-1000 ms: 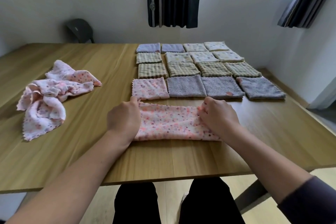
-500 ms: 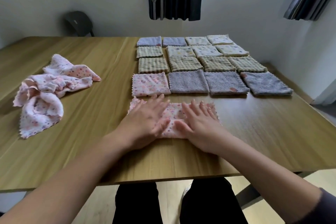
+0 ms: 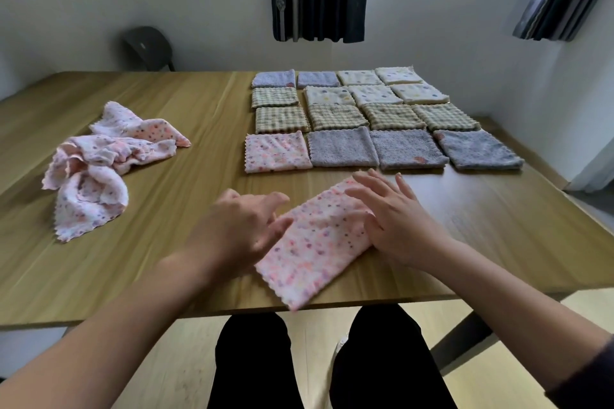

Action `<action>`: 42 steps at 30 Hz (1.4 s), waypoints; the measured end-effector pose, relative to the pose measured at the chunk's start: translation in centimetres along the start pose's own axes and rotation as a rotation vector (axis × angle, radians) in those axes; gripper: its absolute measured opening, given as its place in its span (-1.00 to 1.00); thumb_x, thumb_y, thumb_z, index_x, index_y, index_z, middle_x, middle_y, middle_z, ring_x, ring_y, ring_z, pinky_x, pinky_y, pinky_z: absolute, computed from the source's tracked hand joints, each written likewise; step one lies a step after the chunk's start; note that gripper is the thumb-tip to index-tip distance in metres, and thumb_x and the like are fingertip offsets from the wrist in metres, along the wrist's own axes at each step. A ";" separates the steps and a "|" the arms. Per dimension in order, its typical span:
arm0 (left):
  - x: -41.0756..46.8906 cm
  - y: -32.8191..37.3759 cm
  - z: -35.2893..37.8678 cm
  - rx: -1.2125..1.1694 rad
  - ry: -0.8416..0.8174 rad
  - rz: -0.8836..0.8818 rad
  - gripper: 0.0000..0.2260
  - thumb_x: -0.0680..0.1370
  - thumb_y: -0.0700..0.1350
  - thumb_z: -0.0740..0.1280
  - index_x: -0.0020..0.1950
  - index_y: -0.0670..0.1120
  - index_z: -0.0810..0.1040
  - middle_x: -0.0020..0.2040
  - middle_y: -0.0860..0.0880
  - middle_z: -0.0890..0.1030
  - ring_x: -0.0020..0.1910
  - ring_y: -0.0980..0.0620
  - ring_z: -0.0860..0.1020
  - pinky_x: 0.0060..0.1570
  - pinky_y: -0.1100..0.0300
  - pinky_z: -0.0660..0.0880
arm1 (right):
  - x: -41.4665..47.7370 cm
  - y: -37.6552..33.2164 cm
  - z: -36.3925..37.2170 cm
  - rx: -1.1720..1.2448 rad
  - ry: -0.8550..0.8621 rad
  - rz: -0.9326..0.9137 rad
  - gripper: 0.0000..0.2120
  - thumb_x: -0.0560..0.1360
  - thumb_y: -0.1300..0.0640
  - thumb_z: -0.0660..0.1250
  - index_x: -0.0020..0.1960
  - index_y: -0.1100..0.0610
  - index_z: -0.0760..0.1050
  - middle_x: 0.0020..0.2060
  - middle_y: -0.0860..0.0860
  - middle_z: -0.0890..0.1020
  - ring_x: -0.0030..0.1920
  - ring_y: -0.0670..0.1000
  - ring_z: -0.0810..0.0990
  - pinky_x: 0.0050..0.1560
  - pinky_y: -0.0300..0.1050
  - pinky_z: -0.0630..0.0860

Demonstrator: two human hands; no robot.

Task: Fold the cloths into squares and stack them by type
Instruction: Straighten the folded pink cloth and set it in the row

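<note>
The pink dotted cloth (image 3: 319,242) has swung round since half a second ago: then it lay crosswise under two flat palms, now the folded strip runs slantwise, its near end poking just over the near edge of the tabletop (image 3: 498,242) and its far end pointing toward the rows of finished squares.

The right hand (image 3: 398,222) rests on the strip's right side, fingers straight and spread, gripping nothing. The left hand (image 3: 239,229) is blurred with motion, but its fingers look loosely apart, with the tips at the cloth's left edge and nothing clamped.

I'd say she has turned it to take the last fold end to end, which should make the square. It would then belong with the one folded pink square (image 3: 275,151), at the left end of the nearest row beside the grey towelling squares (image 3: 342,148).

A rumpled heap of pink cloths (image 3: 96,163) waits toward the left edge, so several folds remain
</note>
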State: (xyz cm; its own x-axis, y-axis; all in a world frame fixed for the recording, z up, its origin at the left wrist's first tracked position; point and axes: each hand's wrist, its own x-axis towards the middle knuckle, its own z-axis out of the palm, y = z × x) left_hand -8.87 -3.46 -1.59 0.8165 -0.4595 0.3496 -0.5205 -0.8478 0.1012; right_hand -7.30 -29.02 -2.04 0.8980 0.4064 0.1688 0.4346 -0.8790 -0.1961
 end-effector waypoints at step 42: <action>4.1 3.8 0.9 -0.651 -0.091 -0.542 -0.78 0.53 -0.05 0.20 -0.25 -0.12 0.49 -0.14 -0.17 0.61 -0.17 -0.05 0.50 -0.19 0.11 0.39 | -0.9 -3.5 -3.2 1.197 -0.239 0.834 -0.81 0.63 0.14 0.12 -0.08 0.17 0.44 -0.24 0.09 0.57 -0.27 0.05 0.55 -0.26 -0.08 0.51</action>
State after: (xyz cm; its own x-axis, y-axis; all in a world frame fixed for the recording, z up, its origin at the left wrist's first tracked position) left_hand -7.25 -8.79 -0.57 0.9967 -0.0769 0.0247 -0.0688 -0.6481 0.7584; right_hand -9.84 -27.13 1.59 0.8492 0.0340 -0.5270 -0.5111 -0.1980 -0.8364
